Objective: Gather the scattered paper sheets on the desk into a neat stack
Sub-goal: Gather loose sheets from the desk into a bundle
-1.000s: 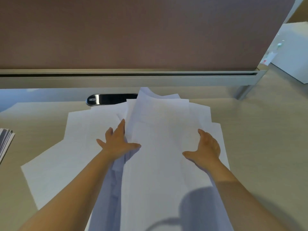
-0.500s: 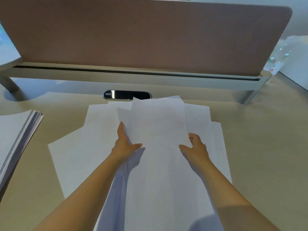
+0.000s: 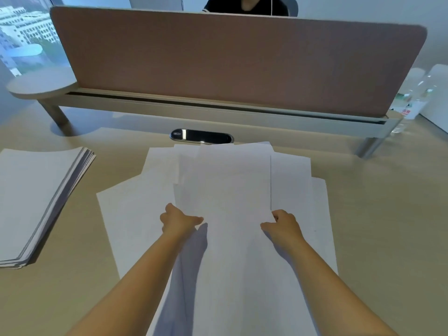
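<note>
Mid-gather: left hand (image 3: 178, 220) and right hand (image 3: 282, 223) pinch the lifted sheets (image 3: 228, 190); next, I judge, square their edges on the bench (image 3: 388, 202)

This is an office, at a shared workstation. A pale wood-look desk (image 3: 388, 214) is split from the facing seat by a brown fabric screen (image 3: 237, 66) set in a low rail on metal legs (image 3: 368, 146). Above the screen shows part of a person (image 3: 247, 6) sitting on the far side. A dark oval cable port (image 3: 201, 136) is let into the desktop just before the rail. White paper sheets (image 3: 230, 190) lie spread in the middle of the desk, with a tidy stack (image 3: 36, 197) to the left. Through a window (image 3: 21, 35) at upper left, high-rise buildings are seen from above. Water bottles (image 3: 417, 98) stand at the right end.
</note>
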A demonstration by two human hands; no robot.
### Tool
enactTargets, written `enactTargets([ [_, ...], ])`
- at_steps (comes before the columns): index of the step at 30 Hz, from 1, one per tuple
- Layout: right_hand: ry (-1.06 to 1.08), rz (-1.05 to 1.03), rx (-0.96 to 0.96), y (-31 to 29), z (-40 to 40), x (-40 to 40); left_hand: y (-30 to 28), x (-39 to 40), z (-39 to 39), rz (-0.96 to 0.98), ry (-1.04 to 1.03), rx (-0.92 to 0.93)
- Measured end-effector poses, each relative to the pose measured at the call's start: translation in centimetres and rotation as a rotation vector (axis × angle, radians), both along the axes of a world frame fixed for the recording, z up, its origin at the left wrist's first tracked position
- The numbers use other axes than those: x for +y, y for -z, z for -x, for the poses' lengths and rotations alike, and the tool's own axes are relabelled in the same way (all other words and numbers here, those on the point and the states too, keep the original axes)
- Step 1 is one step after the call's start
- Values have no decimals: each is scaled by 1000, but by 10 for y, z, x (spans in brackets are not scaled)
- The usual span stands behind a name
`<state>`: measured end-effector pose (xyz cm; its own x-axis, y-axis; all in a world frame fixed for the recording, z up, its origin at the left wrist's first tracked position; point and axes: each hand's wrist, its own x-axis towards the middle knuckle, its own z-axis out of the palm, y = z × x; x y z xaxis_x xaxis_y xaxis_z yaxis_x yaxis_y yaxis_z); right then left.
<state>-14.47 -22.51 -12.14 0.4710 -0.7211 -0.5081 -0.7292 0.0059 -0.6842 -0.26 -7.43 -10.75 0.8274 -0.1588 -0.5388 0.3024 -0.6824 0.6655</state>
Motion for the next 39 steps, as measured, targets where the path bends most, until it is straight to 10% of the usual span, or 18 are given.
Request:
enactTargets([
  [8, 77, -208, -74, -8, 0, 8, -8, 33, -1, 69, 42, 273],
  [14, -26, -211, -184, -20, -18, 17, -8, 47, -10, 130, 351, 69],
  [22, 94, -147, -370, -51, -39, 13, -30, 62, -41, 377, 196, 173],
  [30, 113, -103, -143, -13, -23, 10, 5, 48, -30, 27, 379, 69],
  [39, 115, -53, -450, -55, -27, 18, -22, 49, -42, 17, 267, -25],
])
